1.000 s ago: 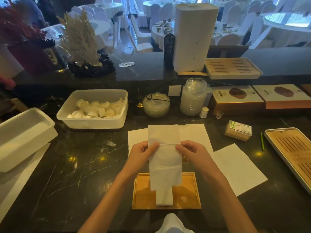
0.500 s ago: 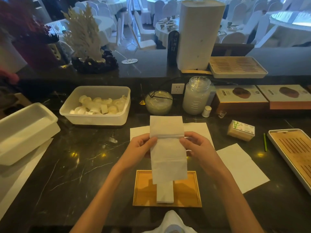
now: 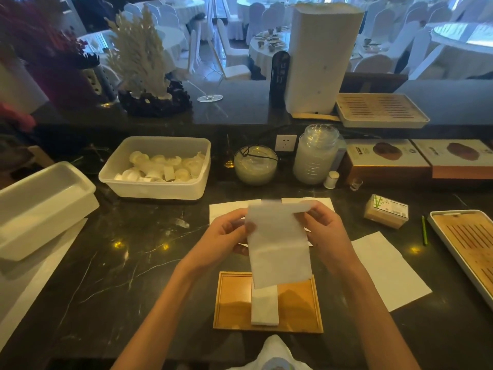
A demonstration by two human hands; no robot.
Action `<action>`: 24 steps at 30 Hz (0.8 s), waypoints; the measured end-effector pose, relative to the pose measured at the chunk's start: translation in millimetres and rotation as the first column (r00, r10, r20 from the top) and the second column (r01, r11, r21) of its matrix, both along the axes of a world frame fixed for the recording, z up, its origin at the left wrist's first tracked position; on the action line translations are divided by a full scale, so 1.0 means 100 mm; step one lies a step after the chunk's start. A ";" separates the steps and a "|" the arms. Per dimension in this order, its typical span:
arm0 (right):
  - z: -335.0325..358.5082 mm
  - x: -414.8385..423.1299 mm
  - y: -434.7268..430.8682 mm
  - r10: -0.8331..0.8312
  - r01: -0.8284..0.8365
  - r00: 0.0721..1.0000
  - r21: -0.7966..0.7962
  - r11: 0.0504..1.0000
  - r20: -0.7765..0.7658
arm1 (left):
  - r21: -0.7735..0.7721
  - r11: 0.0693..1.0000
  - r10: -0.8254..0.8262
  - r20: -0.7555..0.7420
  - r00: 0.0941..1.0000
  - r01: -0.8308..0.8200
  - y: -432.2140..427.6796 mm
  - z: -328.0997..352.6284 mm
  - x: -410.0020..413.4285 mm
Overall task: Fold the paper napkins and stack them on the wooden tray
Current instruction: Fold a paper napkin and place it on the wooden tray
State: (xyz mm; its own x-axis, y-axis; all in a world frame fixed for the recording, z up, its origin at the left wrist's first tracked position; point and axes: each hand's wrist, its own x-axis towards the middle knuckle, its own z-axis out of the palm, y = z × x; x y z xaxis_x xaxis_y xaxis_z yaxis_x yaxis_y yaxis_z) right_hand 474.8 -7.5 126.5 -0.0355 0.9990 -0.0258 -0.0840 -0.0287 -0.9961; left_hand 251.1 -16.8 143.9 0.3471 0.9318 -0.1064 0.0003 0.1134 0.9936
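1. Pinched in both grips, thumbs and fingers curled onto it: held napkin (image 3: pixel 277 244), with left grip (image 3: pixel 221 239) at its left edge and right grip (image 3: pixel 325 233) at its upper right corner.
2. Raised off the bench (image 3: pixel 120 263) as a long upright strip, top edge blurred, lower end hanging above the far part of the wooden tray (image 3: pixel 234 300).
3. Lying lengthwise in the middle of that tray: one folded napkin (image 3: pixel 265 305), narrow, far end hidden behind the hanging strip.
4. Flat on the bench behind the grips: unfolded sheets (image 3: pixel 226 209), partly covered by the hands; one more flat sheet (image 3: pixel 386 268) just right of the tray.
5. Further out: plastic tub (image 3: pixel 157 189) of rolled white pieces at back left, glass jar (image 3: pixel 314 156) at the back, small box (image 3: pixel 386 210) and slatted tray (image 3: pixel 469 244) to the right.
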 end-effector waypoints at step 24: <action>0.01 0.03 -0.07 0.031 -0.022 0.997 -0.132 0.991 0.066 | -0.168 0.985 0.044 -0.035 0.998 -0.050 -0.02 -0.13 0.07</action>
State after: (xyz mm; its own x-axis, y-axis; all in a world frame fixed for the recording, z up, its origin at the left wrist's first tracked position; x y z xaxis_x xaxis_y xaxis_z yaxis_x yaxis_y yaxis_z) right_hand 477.4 -14.5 127.0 -0.0553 0.9857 -0.1593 -0.0139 -0.1603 -0.9870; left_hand 257.8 -19.1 131.2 0.2974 0.9148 -0.2733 0.0217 0.2797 0.9599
